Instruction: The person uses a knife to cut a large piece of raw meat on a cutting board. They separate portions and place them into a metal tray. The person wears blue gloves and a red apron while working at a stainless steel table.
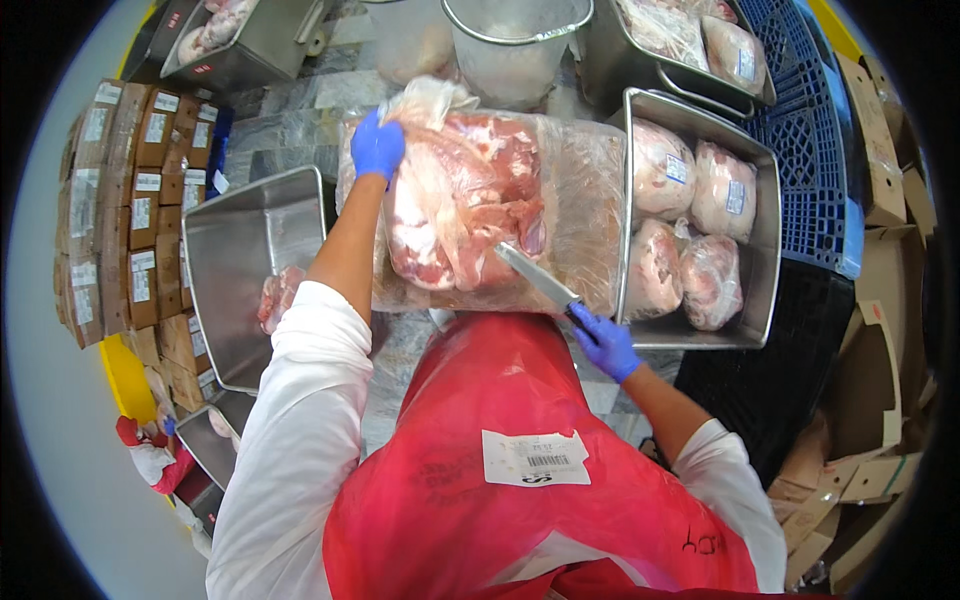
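Head cam: my meat [500, 165] sits on the bench's [585, 205] left half. Left hand [378, 146] is at its far-left corner, probably steadying it (can't tell if those fingers pinch the wrap [432, 98]). Right hand's [606, 345] fingers curl around the knife [540, 279] by the near edge, likely for control.

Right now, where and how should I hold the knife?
Best by its dark handle, coming from your near right, where your right hand grips it. The knife slants away from you to the left, its blade over the meat, so that approach should leave the hands behind the edge.
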Demonstrator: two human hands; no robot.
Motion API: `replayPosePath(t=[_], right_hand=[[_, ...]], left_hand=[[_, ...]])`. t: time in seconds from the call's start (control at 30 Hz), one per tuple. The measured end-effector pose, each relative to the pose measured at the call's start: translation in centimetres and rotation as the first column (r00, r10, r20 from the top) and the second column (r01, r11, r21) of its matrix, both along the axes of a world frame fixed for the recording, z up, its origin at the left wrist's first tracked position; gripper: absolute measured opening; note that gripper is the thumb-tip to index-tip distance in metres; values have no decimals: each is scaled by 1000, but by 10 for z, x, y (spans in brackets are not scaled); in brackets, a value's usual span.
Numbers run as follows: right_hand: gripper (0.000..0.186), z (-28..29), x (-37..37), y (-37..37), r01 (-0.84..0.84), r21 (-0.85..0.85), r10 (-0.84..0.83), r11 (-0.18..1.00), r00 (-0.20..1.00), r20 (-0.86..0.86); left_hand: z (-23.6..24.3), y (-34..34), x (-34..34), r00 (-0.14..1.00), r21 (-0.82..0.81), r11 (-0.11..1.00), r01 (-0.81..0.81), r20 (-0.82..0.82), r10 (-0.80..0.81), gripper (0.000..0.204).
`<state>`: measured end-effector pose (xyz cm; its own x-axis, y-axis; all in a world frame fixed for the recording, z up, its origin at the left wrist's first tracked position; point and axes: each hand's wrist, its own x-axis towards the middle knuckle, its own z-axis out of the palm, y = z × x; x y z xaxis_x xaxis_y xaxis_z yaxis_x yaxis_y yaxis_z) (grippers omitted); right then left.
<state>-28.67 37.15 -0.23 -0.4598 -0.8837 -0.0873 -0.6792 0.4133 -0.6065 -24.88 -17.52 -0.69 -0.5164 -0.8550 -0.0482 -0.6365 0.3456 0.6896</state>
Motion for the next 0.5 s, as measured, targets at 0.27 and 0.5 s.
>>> replayPosePath(t=[0.27,0.5], right_hand=[[51,8,51,-32,239,-186,-223,953,970,101],[52,146,41,10,212,162,-200,964,976,-85]], left_hand=[[-4,6,8,982,85,995,-49,-180,63,34],[-21,14,13,971,114,990,-85,-215,108,37]])
